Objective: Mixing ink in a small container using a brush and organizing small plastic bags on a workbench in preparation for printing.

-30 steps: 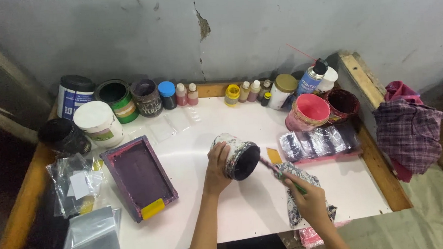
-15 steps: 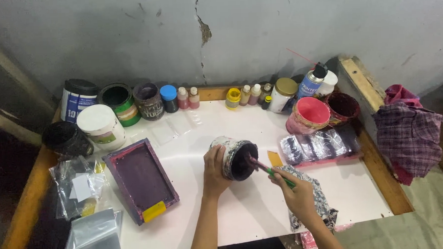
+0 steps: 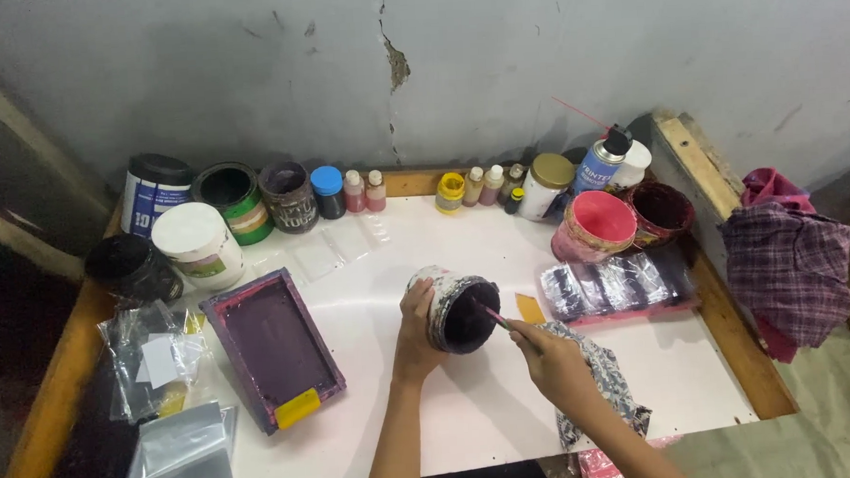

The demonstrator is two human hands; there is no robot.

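The white-topped worktable with a wooden rim (image 3: 737, 388) is crowded along its back edge and both sides, leaving bare surface mainly in the middle and toward the front. At the back stands a row of paint tins and small bottles (image 3: 366, 190), with a pink-rimmed tub (image 3: 596, 224) and a dark red-stained tub (image 3: 661, 210) toward the right corner. On the left lies a shallow rectangular purple-stained tray with a yellow tab (image 3: 272, 346), angled, with clear plastic bags (image 3: 153, 361) just beside it at the table's left edge. A strip of shiny wrapped packets (image 3: 618, 283) sits to the right, near the right rim. A plaid cloth (image 3: 787, 266) hangs off the table on the right.

Near the table's centre, the left hand (image 3: 415, 330) is wrapped around the side of a small paint-smeared pot with a dark inside (image 3: 459, 311), tilting its mouth toward the right. The pot's outside is whitish and blotched; its inside looks nearly black. The right hand (image 3: 554, 358) is closed on a thin pink stick (image 3: 493, 315), whose tip reaches into the pot's mouth. Under the right forearm lies a crumpled patterned rag (image 3: 608, 384), reaching the front edge. A small orange card (image 3: 529, 308) lies just right of the pot.
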